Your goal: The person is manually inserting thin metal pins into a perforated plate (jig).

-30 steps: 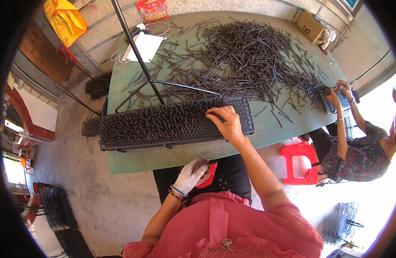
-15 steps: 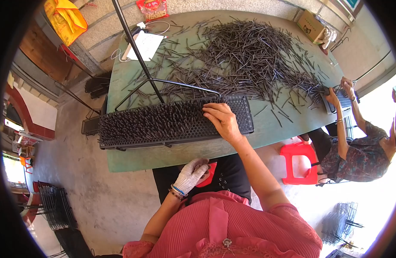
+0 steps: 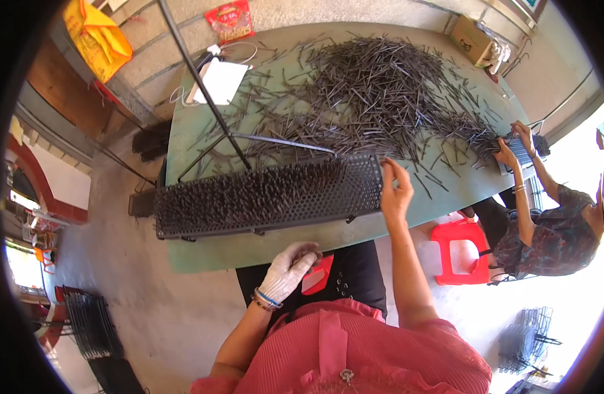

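The rack lies along the near side of the table, a long black holed thing, slightly aslant with its right end farther off. Upright dark sticks crowd its left and middle parts; toward the right they thin out, and the bare holes show plainly.

At that right end is the right hand, bare, its thumb and fingertips drawn close to the rack's corner. From here I cannot tell whether they pinch the edge or merely touch it. The left hand, in a whitish glove (rather grubby at the fingertips), hangs over the lap, short of the table, its fingers curled; whether they close on anything I cannot make out. A red thing shows on the lap just beside it.

A dark rod slants up from the rack's far edge, with thinner bars spreading to either side. Beyond lies a heap of loose sticks, scattering outward over the greenish tabletop. White paper and a pale cable sit at the far left, a carton at the far right.

At the table's right end a co-worker has both hands at a second rack, near a red stool.
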Demonstrator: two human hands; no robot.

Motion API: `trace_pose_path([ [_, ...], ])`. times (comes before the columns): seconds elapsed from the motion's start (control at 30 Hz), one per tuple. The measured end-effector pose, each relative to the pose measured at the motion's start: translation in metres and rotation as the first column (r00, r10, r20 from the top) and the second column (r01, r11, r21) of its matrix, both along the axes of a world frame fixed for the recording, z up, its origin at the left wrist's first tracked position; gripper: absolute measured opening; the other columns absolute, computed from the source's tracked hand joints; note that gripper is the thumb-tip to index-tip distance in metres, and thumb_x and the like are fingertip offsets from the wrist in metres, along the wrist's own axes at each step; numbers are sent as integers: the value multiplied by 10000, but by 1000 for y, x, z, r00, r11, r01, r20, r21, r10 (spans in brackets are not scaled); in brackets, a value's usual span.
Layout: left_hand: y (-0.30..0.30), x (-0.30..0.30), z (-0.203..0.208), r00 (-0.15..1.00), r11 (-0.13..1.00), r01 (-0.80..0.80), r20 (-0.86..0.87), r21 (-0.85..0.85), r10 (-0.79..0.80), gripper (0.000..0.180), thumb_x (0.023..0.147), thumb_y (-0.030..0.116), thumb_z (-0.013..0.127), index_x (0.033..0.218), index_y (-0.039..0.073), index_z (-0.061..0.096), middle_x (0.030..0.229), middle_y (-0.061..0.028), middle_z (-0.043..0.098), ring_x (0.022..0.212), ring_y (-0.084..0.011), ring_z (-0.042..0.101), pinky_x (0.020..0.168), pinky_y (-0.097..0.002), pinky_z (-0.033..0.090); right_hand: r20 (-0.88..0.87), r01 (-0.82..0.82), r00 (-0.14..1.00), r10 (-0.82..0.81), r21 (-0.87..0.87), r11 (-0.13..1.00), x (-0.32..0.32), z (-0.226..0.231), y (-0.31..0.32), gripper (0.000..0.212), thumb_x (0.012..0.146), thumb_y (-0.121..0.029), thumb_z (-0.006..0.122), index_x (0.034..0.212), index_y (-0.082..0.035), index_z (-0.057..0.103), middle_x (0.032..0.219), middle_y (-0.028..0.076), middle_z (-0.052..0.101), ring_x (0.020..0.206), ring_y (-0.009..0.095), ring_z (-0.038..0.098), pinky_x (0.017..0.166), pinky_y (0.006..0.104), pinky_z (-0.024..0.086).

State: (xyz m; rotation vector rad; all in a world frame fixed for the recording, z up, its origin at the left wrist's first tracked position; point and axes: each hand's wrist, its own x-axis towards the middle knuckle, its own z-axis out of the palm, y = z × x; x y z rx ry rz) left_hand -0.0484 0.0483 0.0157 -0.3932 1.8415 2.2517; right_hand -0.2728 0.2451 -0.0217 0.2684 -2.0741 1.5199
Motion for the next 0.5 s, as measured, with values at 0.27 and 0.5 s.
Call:
trace_pose_path([
  [0.27,-28,-163,101,933,926,71,-303,-371,-193,352,955,178,611,1241,-10,532,1091,-78,650,1013,-146,610,899,-291,501,174,182,956,-237,283,942,-11,-74,70,161,921,-106,615,1028,-10,687,848,126,658,658,201,604,632,330,485],
  [0.5,-70,-363,65,978,124,145,123,-982,-166,860,813,593,637,1328,-76,475,1288,-294,563,1225,-370,548,1028,-397,428,242,128,959,-147,93,987,-10,-63,65,117,893,-51,642,993,-6,684,757,100,589,615,184,547,585,302,448],
])
